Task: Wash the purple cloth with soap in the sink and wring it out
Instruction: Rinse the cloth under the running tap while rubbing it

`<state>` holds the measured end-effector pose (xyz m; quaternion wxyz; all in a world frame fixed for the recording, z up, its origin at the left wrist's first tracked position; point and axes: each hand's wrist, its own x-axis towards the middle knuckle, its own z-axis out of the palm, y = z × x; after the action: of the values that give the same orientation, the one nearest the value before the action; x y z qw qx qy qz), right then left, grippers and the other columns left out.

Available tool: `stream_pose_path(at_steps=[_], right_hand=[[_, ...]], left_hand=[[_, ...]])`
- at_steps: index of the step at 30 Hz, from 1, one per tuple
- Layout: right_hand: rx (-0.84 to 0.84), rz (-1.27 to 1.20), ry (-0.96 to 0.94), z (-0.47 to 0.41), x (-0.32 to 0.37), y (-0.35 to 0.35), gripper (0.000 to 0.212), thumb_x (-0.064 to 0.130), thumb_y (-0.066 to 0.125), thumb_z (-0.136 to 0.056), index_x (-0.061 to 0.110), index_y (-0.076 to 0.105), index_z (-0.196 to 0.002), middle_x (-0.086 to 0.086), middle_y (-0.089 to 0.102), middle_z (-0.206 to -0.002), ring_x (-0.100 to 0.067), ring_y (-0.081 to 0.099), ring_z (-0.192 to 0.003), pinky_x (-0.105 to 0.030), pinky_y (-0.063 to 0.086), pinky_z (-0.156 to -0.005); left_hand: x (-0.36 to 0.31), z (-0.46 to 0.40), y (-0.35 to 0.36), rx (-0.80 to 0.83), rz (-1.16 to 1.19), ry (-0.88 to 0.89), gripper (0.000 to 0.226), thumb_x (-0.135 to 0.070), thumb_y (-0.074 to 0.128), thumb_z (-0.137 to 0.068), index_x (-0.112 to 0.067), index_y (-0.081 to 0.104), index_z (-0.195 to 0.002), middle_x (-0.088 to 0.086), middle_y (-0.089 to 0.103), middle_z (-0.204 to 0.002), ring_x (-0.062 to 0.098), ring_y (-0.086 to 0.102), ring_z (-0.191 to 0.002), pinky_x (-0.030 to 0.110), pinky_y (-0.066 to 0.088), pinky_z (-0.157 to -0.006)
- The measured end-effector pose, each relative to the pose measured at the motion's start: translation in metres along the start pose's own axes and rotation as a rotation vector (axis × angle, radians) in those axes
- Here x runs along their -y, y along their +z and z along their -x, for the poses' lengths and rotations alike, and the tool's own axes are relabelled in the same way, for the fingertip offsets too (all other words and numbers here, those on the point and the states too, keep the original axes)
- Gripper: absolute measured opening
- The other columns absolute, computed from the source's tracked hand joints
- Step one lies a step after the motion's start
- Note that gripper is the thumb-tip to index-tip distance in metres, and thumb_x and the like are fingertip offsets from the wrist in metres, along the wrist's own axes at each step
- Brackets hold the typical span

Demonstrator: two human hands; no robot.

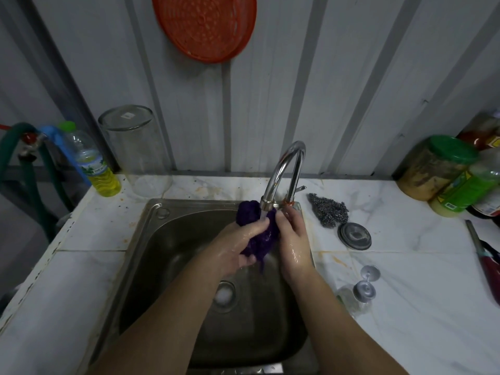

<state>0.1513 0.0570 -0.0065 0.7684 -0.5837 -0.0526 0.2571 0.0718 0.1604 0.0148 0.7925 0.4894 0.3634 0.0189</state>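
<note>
Two bare forearms, nearest the camera, reaching over the sink (162,239) toward the grip. Left hand (238,247): wet, fingers curled tight round the lower bunch of the purple cloth (259,234). Right hand (293,239): wet, pressed against the cloth's other side, fingertips up near the spout; both closed on the one wad. Cloth: bunched, dark with water, held above the basin, its upper lobe directly under the tap (284,174), a stream falling onto it. Below the grip: drain (224,292), whitish with what may be foam. Right of the grip: steel scourer (328,209) on the counter. Far left: bottle of yellow liquid (94,163), possibly the soap. Status, judged: wetting or rinsing under way; soaping unconfirmed; wringing outstanding.
</note>
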Motion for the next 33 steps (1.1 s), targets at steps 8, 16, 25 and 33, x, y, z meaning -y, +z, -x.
stream_pose_path(at_steps=[8,16,25,33], right_hand=[[0.214,0.264,-0.248,0.026,-0.009,0.014,0.047,0.017,0.060,-0.088,0.053,0.067,-0.117,0.012,0.075,-0.112,-0.005,0.069,-0.106,-0.021,0.055,-0.091],[-0.051,0.319,-0.316,0.015,-0.002,0.035,0.013,0.015,0.064,-0.097,0.027,0.069,-0.099,0.007,0.074,-0.090,0.004,0.068,-0.083,-0.013,0.050,-0.077],[-0.187,0.079,0.267,-0.013,0.019,0.042,0.038,0.028,0.054,-0.098,0.019,0.074,-0.068,-0.004,0.074,-0.066,-0.023,0.070,-0.057,-0.032,0.054,-0.053],[0.034,0.173,-0.116,0.022,-0.007,0.031,0.075,0.039,0.075,-0.082,0.031,0.042,-0.149,0.009,0.066,-0.126,-0.009,0.068,-0.113,-0.029,0.057,-0.097]], left_hand=[[-0.016,0.002,0.023,-0.192,0.269,-0.095,0.032,-0.036,0.065,-0.097,-0.006,0.077,-0.091,0.011,0.079,-0.068,0.025,0.076,-0.057,0.031,0.058,-0.045],[-0.009,0.003,0.028,-0.217,0.240,0.017,0.040,-0.044,0.055,-0.102,-0.011,0.076,-0.099,0.010,0.080,-0.088,0.024,0.078,-0.077,0.035,0.058,-0.068],[0.005,-0.004,0.028,-0.535,-0.222,0.275,0.054,-0.056,0.040,-0.102,-0.019,0.072,-0.080,0.008,0.076,-0.079,0.024,0.075,-0.073,0.042,0.062,-0.068],[-0.016,-0.009,0.022,-0.480,0.282,0.049,0.022,-0.023,0.060,-0.097,-0.010,0.075,-0.107,0.015,0.078,-0.095,0.032,0.074,-0.086,0.037,0.061,-0.065]])
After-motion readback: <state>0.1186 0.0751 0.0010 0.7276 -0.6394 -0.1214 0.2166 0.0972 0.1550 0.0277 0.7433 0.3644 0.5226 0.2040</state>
